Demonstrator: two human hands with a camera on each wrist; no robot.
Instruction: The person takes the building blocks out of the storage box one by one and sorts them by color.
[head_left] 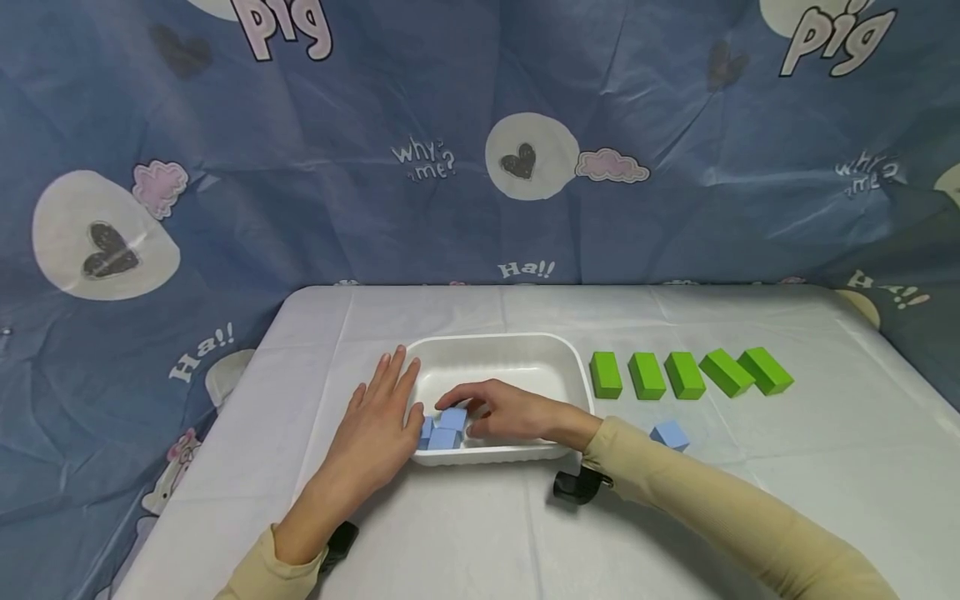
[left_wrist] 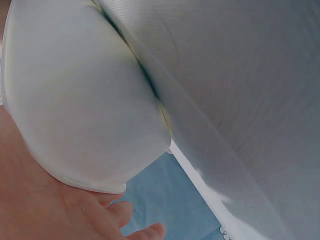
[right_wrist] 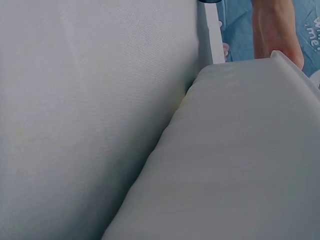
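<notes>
Cropped right sleeve (head_left: 731,512), part-hidden blue block (head_left: 453,419)

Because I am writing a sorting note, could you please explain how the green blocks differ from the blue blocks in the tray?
Colour: the green blocks are bright green; the blue blocks are pale blue.
Shape: the green blocks look longer, while the blue blocks look closer to cubes.
Place: the green blocks lie on the table, right of the tray; the blue blocks cluster in its near left corner.
Shared: both look plain and flat-sided.
</notes>
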